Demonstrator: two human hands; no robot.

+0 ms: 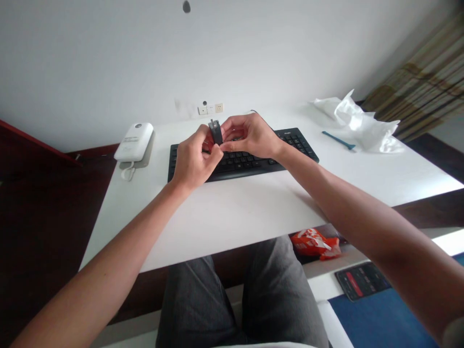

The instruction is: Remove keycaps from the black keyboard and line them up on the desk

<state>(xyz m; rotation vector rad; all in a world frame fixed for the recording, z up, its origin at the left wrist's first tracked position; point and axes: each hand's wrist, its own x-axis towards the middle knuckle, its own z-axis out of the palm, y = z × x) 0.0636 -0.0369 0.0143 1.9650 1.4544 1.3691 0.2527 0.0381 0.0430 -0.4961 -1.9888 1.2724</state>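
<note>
Both hands meet above the black keyboard (237, 166), which lies on the white table. Between them is a small dark block (216, 133) with pale, prong-like tips at its upper end; it looks like a plug, but its exact kind is unclear. My left hand (194, 159) is closed, with thumb and fingertips pinching the block's lower part. From the other side, my right hand (252, 135) grips it too, thumb near the bottom and fingers curled behind. The fingers hide part of the block, and the hands cover some of the keys.
A white power bank (134, 142) with a short cable lies at the left. To the right are a blue stick-like tool (339, 140) and crumpled white plastic (362, 123). Wall sockets (210, 109) sit behind. Below the table edge are an orange packet (315, 244) and a phone (362, 281).
</note>
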